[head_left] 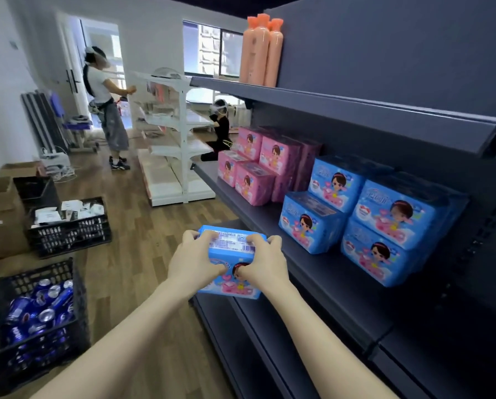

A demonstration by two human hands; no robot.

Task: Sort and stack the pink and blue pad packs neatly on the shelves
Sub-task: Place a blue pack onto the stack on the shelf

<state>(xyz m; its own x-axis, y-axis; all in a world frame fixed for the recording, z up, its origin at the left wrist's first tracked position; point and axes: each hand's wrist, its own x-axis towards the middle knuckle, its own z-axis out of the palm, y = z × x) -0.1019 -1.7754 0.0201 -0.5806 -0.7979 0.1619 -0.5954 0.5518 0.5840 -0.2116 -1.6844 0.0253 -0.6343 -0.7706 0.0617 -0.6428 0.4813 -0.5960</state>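
The person held one small blue pad pack [232, 286], wrapped in shiny plastic with a cartoon girl on the front. It was up in the air, just in front of the edge of the dark grey metal shelf [304, 269], touching nothing but the hands.

The left hand [195, 263] gripped the left end and the right hand [265, 263] gripped the right end. On both hands the fingers were bent over the top of the pack and the thumbs pressed on its front.

On the shelf, a pile of blue packs [379, 220] sat at the near end. A pile of pink packs [258, 162] sat farther along, just beside them. The two colours were not mixed.

The pack looked light and squishy, like a little pillow. It would probably not break if it was bumped. The plastic looked smooth, so it might slip from a loose hold. Holding it by the two short ends seemed best, since that keeps it flat and ready to slide in. It likely belonged with the blue pile, on the bare spot in front.

Tall peach plastic bottles [259, 50] stood on the shelf above. A black plastic crate of blue cans [36, 321] sat on the wooden floor.
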